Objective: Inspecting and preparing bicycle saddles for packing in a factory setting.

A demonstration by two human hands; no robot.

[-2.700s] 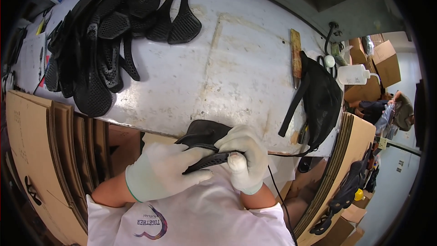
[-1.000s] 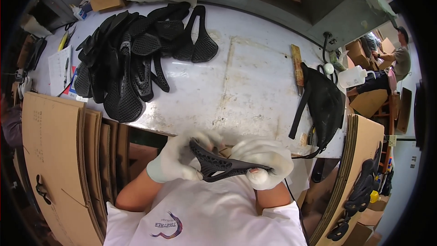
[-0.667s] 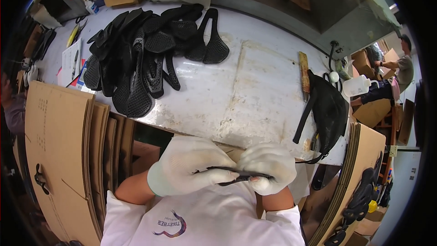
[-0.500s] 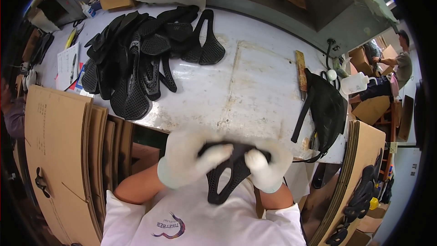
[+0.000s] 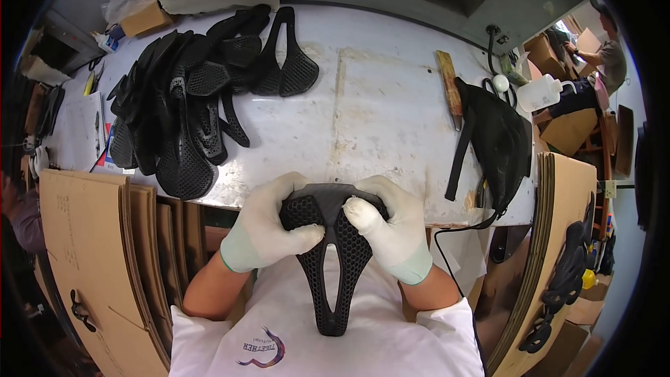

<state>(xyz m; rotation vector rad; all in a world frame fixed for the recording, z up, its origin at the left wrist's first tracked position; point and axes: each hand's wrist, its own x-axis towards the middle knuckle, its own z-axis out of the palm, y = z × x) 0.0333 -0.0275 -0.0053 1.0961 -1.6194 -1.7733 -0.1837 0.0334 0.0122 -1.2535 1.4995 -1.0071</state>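
A: Location of the saddle (image 5: 353,258)?

B: Held at the near edge of the counter (image 5: 377,112), about midway between the near corners, in front of the white shirt (image 5: 363,349). Turned wide end toward the counter, narrow end toward the shirt, lattice face up. Cannot tell whether touching the edge.

A: State of the left grip (image 5: 272,227)?

B: Gloved in white. Wrapped around the left side of the wide end, with thumb across the lattice and fingers mostly hidden behind.

A: And of the right grip (image 5: 391,227)?

B: Gloved likewise. Clasping the right side of the same end, with thumb laid on the upper face near the middle and fingers largely out of sight.

A: On the counter, left half?

B: Toward the far left corner, a pile of black saddles (image 5: 185,91), overlapping in layers. At its right side, a slotted saddle (image 5: 296,77). By the left edge, a notebook (image 5: 82,129). Near the far left corner, a cardboard box (image 5: 145,19).

A: Right half?

B: Near the right edge, a wooden-handled tool (image 5: 449,87), pointed toward the near edge. Just beside, a black pouch (image 5: 495,139) with strap. Farther back along that edge, a white bottle (image 5: 539,94).
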